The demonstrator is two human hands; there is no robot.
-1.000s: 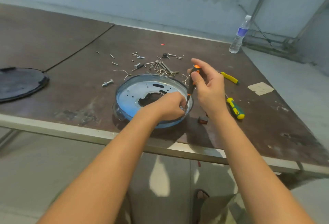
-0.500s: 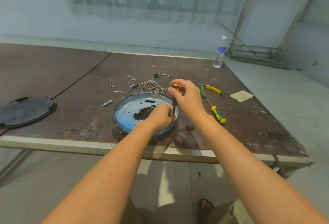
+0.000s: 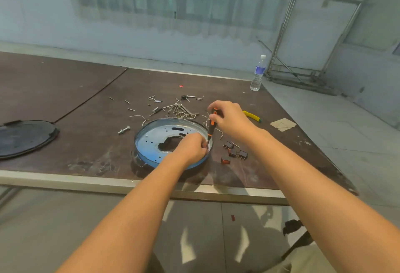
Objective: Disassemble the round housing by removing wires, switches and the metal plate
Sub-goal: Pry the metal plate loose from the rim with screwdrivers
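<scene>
Housing (image 3: 136, 142), round and blue-rimmed, sits near the front edge of the brown surface (image 3: 86, 147), with the metal plate (image 3: 154, 139) inside it. Right hand (image 3: 232, 121) has its fingers clamped on a screwdriver (image 3: 211, 128), tip down at the housing's right rim. Left hand (image 3: 191, 148) curls its fingers beside that tip; whether they pinch anything cannot be told. Switches (image 3: 234, 153) lie just right of the housing, screws (image 3: 173, 105) and wires (image 3: 138, 116) behind it.
</scene>
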